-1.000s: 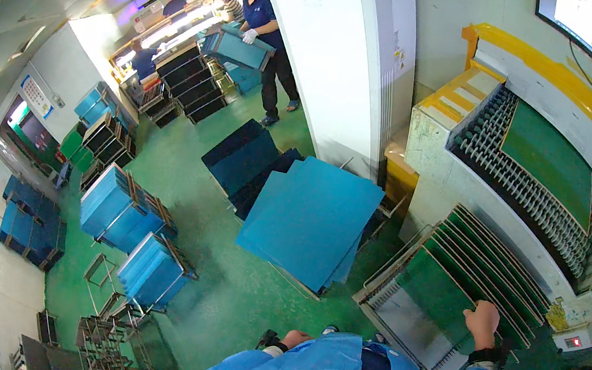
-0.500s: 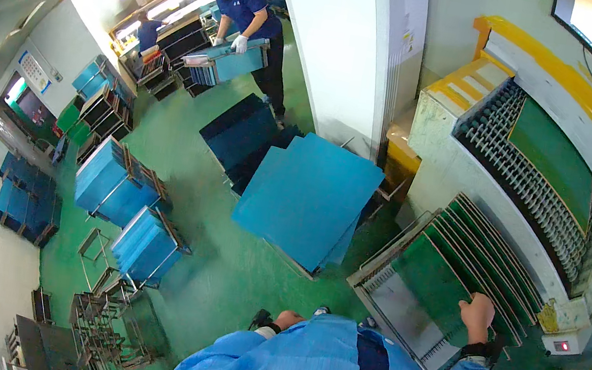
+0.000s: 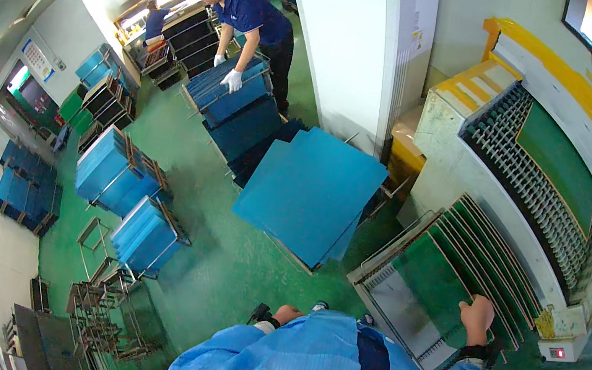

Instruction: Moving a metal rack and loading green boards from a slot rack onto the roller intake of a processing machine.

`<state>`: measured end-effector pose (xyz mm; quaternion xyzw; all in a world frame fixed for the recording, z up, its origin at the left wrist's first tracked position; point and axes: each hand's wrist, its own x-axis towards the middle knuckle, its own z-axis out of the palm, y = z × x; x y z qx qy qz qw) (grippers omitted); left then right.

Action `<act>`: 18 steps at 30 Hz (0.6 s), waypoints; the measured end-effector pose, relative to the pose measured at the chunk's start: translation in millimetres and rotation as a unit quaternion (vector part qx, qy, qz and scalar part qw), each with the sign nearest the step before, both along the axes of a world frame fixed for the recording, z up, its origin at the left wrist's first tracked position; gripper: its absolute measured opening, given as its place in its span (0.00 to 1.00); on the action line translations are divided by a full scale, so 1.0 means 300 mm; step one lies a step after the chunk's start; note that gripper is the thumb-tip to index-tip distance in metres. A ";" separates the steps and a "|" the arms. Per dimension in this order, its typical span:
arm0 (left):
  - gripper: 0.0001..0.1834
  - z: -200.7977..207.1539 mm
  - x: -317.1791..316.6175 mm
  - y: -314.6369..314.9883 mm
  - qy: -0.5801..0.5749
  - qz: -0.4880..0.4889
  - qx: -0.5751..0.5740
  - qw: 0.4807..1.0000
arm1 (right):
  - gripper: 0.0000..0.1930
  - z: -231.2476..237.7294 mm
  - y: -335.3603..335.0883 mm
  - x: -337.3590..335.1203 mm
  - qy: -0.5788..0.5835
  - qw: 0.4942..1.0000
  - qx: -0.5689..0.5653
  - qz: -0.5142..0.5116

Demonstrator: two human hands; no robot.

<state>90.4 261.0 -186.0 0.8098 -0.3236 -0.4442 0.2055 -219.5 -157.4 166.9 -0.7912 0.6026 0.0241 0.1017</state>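
Head view: right hand (image 3: 477,319) grips the top edge of a green board (image 3: 434,283) standing in the slotted rack (image 3: 399,319). Left hand (image 3: 285,314) hangs low by the jacket; grip unclear. Blue sheets (image 3: 310,191) lean nearby.

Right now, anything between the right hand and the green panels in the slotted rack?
Nothing visible. The right hand already rests on the top edge of a green flat panel standing in the grey slotted rack. The left hand hangs low beside the body, apart from the rack.
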 end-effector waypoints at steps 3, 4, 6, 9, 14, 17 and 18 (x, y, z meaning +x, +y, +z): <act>0.28 0.170 -0.009 -0.052 0.025 0.053 0.048 0.997 | 0.22 0.095 0.028 0.046 0.024 0.997 0.066 -0.028; 0.28 0.191 -0.012 -0.058 0.026 0.073 0.055 0.995 | 0.22 0.090 0.026 0.045 0.025 0.997 0.066 -0.027; 0.28 0.198 -0.009 -0.057 0.031 0.073 0.051 0.996 | 0.22 0.078 0.021 0.041 0.025 0.997 0.068 -0.027; 0.27 0.233 -0.012 -0.069 0.031 0.071 0.063 0.995 | 0.22 0.088 0.022 0.045 0.030 0.997 0.069 -0.027; 0.27 0.126 -0.012 -0.025 0.033 0.081 0.014 0.996 | 0.22 0.059 0.015 0.035 0.026 0.998 0.056 -0.019; 0.26 0.147 -0.008 -0.035 0.019 0.056 0.027 0.998 | 0.21 0.045 0.014 0.029 0.025 0.998 0.051 -0.023; 0.26 0.158 -0.010 -0.040 0.031 0.077 0.039 0.996 | 0.21 0.041 0.014 0.026 0.028 0.998 0.043 -0.023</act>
